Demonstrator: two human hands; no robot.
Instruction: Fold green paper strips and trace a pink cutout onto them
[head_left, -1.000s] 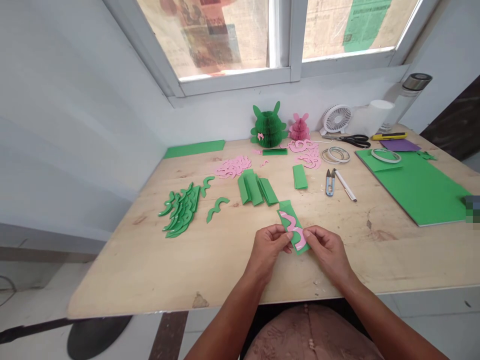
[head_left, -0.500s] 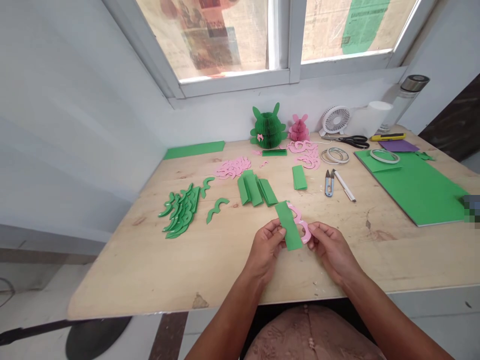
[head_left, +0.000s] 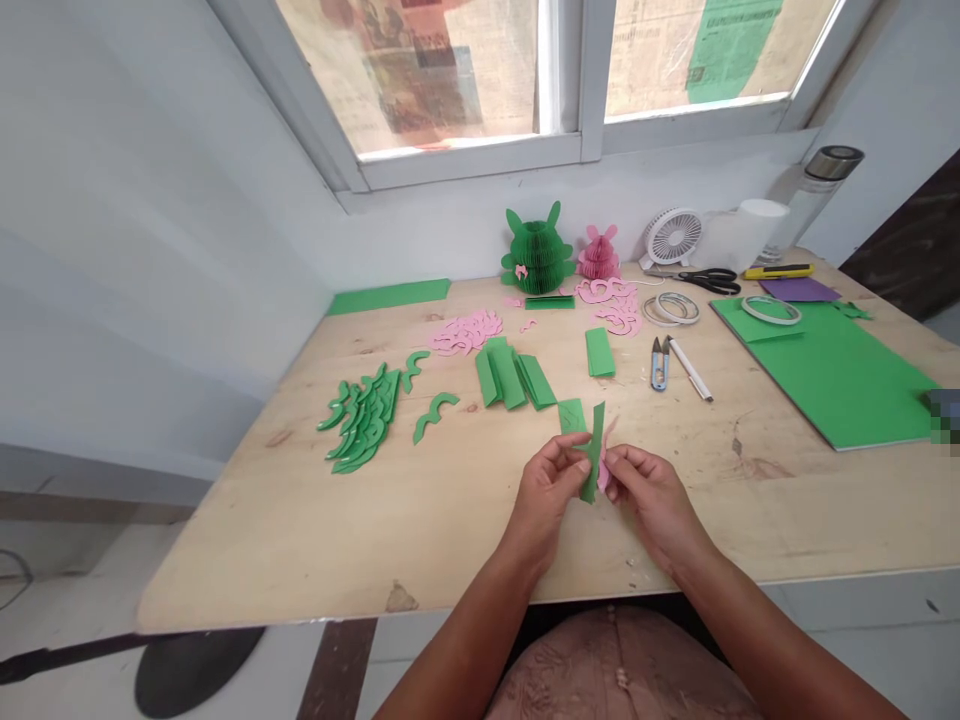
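My left hand (head_left: pixel 545 490) and my right hand (head_left: pixel 651 498) meet over the front middle of the wooden table (head_left: pixel 300 520). Both pinch a folded green paper strip (head_left: pixel 592 452), turned nearly edge-on and upright, with a pink cut-out shape (head_left: pixel 604 470) barely showing behind it by my right fingers. Another green strip (head_left: pixel 571 415) lies flat on the table just beyond the hands.
Folded green strips (head_left: pixel 514 376), green curved cut-outs (head_left: pixel 364 420) and pink cut-outs (head_left: pixel 465 333) lie spread across the table. Snips (head_left: pixel 658 364), a pen (head_left: pixel 690 370), tape rolls (head_left: pixel 673 308), scissors (head_left: pixel 709 281), green sheets (head_left: pixel 832 375), a fan (head_left: pixel 671 237) and paper rabbits (head_left: pixel 536 255) stand further back.
The green strip with the pink shape was flipped over, then turned upright and edge-on between my fingers. A second green strip now shows lying on the table behind it.
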